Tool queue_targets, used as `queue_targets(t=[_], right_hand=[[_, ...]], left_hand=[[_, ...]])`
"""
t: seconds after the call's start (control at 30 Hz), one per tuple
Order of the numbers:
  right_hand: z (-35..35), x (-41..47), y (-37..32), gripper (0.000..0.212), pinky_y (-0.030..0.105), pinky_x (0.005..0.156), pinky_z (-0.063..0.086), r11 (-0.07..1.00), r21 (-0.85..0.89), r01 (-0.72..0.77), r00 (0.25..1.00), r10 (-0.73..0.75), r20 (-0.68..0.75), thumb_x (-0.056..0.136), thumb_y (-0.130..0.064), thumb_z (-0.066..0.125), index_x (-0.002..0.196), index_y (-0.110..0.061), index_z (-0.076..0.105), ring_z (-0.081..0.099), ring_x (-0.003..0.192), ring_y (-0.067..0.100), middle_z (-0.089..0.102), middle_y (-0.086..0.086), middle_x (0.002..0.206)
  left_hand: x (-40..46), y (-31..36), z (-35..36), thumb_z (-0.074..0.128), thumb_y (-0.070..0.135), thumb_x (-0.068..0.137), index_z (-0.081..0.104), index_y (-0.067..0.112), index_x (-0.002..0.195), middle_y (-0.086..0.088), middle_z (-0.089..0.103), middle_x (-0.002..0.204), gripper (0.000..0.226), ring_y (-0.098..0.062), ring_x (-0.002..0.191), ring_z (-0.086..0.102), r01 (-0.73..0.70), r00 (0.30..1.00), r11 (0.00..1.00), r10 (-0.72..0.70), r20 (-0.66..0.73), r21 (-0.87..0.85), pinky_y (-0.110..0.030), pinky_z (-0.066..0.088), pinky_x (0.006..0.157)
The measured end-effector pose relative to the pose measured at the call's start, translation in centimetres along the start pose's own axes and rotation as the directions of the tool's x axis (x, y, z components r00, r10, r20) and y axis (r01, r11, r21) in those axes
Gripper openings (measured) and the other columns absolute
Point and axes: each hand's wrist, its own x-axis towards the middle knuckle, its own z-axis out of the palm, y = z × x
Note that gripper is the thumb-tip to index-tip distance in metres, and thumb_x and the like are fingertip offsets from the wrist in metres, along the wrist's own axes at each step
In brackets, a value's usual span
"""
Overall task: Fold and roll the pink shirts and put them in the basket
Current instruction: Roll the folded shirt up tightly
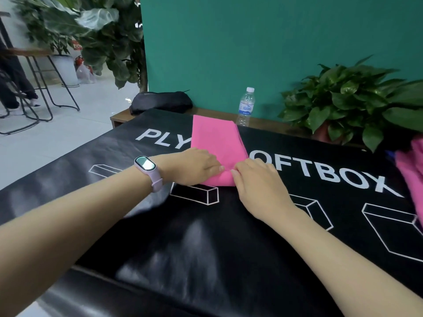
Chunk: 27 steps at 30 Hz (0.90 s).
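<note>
Nearest, two bare forearms are seen reaching forward over a black tabletop (206, 248) printed with white letters and box outlines. A pale pink smart band (148, 171) is worn on the left wrist. The left hand (194, 167) and the right hand (256, 184) are set side by side at the near end of a pink shirt (217, 143), which is folded into a long narrow strip lying flat at the middle of the tabletop and running away from the person. The near edge of the fabric is pinched under curled fingertips (218, 169) of both hands, so each grip is closed on the cloth, and a small raised fold is seen between them. At the right edge, a further heap of pink cloth (412, 170) is partly in view. Beyond the shirt, a clear water bottle (246, 107) is stood upright on a wooden ledge, with a black bag (160, 101) to its left and a leafy potted plant (352, 99) to its right, against a green wall (251, 42).
</note>
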Motion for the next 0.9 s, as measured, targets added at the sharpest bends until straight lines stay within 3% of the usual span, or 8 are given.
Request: queue_targets(t=[0.17,0.27,0.37,0.5,0.63,0.73,0.8,0.9], right_hand=[[1.1,2.8,-1.2,0.029,0.039,0.078,0.029,0.993,-0.012,-0.116,0.988,0.117,0.099,0.109,-0.029,0.025,0.097,-0.019,0.049,0.047,0.089,0.028,0.060,0.004,0.095],[1.3,4.6,-0.6,0.017,0.037,0.067,0.029,0.995,-0.018,-0.103,0.976,0.104,0.193,0.101,-0.015,0.037,0.084,-0.019,0.040,0.052,0.081,0.032,0.058,0.005,0.085],[1.8,5.3,0.0,0.018,0.036,0.058,0.027,0.998,-0.049,-0.033,0.974,0.043,0.221,0.096,-0.009,0.039,0.081,-0.019,0.035,0.047,0.073,0.029,0.042,-0.004,0.076],[2.0,5.8,0.0,0.027,0.035,0.053,0.027,0.995,-0.092,-0.044,0.976,0.062,0.206,0.093,-0.003,0.043,0.074,-0.017,0.029,0.038,0.068,0.025,0.027,-0.006,0.068],[2.3,6.2,-0.1,0.035,0.032,0.046,0.018,0.990,-0.049,-0.130,0.968,0.137,0.208,0.090,-0.001,0.043,0.068,-0.018,0.021,0.039,0.066,0.025,0.029,-0.004,0.068],[2.6,6.3,0.2,0.022,0.033,0.048,0.016,0.978,0.032,-0.206,0.967,0.199,0.162,0.095,-0.006,0.034,0.075,-0.016,0.031,0.037,0.062,0.025,0.041,0.000,0.073],[2.6,6.1,0.2,0.024,0.035,0.051,0.021,0.974,0.084,-0.211,0.972,0.200,0.119,0.099,-0.016,0.019,0.084,-0.014,0.037,0.034,0.057,0.022,0.048,0.003,0.079],[2.3,5.7,0.2,0.032,0.040,0.065,0.035,0.963,0.184,-0.198,0.978,0.183,0.096,0.108,-0.032,0.021,0.090,-0.015,0.040,0.047,0.071,0.028,0.049,0.004,0.087]], left_hand=[[-1.4,-0.4,2.0,0.037,0.026,0.108,0.048,0.019,0.084,0.003,0.047,0.079,0.028,-0.022,0.077,0.045,-0.104,0.912,0.991,0.062,-0.406,-0.080,-0.038,0.039,0.080],[-2.1,-0.2,1.8,0.050,0.019,0.103,0.055,0.011,0.107,0.012,0.045,0.083,0.010,-0.016,0.079,0.044,-0.063,0.845,0.977,-0.057,-0.532,-0.204,-0.031,0.035,0.075],[-2.2,-0.1,0.9,0.046,0.026,0.105,0.064,0.011,0.098,0.003,0.056,0.088,0.024,-0.023,0.082,0.055,-0.005,0.861,1.000,0.008,-0.509,0.007,-0.034,0.041,0.078],[-2.6,1.8,0.2,0.053,0.033,0.096,0.062,0.016,0.060,0.000,0.055,0.059,0.040,-0.025,0.058,0.052,0.131,0.818,0.962,0.031,-0.575,0.239,-0.031,0.028,0.069],[-2.4,2.3,1.1,0.055,0.051,0.091,0.064,0.018,0.065,0.002,0.057,0.060,0.044,-0.022,0.060,0.053,0.201,0.832,0.951,-0.039,-0.554,0.236,-0.032,0.031,0.071],[-2.0,1.8,1.2,0.059,0.054,0.090,0.073,0.020,0.077,0.003,0.062,0.069,0.039,-0.022,0.070,0.059,0.202,0.831,0.967,-0.086,-0.549,0.154,-0.033,0.040,0.076],[-1.9,1.4,1.1,0.064,0.055,0.088,0.077,0.022,0.081,0.005,0.063,0.071,0.036,-0.020,0.072,0.060,0.157,0.815,0.987,-0.112,-0.569,0.031,-0.034,0.045,0.073],[-1.7,0.5,1.5,0.063,0.056,0.088,0.076,0.023,0.086,0.009,0.060,0.075,0.035,-0.015,0.079,0.056,0.118,0.816,0.988,-0.155,-0.557,-0.102,-0.033,0.048,0.070]])
